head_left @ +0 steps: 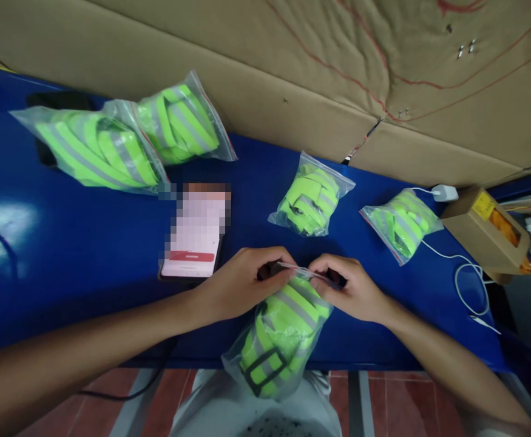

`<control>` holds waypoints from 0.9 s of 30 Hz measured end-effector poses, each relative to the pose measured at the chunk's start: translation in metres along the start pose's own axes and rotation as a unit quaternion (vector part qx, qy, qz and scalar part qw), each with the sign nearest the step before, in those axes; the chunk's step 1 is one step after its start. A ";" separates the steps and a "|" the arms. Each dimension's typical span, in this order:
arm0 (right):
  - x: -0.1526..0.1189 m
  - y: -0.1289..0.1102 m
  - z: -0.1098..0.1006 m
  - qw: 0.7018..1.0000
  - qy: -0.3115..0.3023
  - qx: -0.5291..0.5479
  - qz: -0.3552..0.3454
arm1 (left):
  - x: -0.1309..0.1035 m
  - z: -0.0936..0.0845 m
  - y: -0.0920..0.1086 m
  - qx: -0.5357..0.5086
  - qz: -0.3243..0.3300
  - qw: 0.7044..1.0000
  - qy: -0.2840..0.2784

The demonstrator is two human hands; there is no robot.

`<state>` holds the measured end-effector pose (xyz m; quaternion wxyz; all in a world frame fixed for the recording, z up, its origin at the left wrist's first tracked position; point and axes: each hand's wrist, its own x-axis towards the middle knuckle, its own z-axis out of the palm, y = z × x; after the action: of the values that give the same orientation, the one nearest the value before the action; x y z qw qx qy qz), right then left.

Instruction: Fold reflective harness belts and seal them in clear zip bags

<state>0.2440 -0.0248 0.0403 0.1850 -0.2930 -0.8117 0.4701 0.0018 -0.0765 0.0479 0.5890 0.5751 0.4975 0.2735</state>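
A clear zip bag (287, 334) filled with rolled neon-green and grey reflective strap hangs over the table's front edge, a dark buckle showing near its bottom. My left hand (251, 282) pinches the left part of the bag's top edge between thumb and fingers. On the right part of the same edge, my right hand (349, 285) is closed in a pinch. Just beyond my hands lies another filled bag (311, 200), and one more (402, 224) rests farther right. Two larger filled bags (101, 149) (178, 124) sit side by side at the back left.
A phone (192, 233) with a lit screen lies left of centre on the blue table (87, 243). At the right are a cardboard box (488, 227), a white cable (459, 285) and a white plug (445, 193). A brown padded panel (247, 67) borders the back.
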 end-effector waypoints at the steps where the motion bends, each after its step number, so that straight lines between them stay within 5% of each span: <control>1: 0.000 -0.001 0.002 1.000 0.007 0.000 0.002 | 0.000 0.000 0.000 0.004 0.003 1.000 0.002; 10: -0.005 0.009 0.009 0.998 0.055 -0.011 -0.026 | -0.003 0.002 -0.001 -0.016 0.031 0.998 0.045; 27: -0.007 0.010 0.004 0.997 0.004 -0.006 -0.074 | -0.005 0.004 0.004 -0.008 0.006 0.999 0.036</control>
<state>0.2500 -0.0286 0.0294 0.2206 -0.2355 -0.8334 0.4487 0.0046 -0.0816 0.0523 0.5736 0.5634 0.5126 0.3013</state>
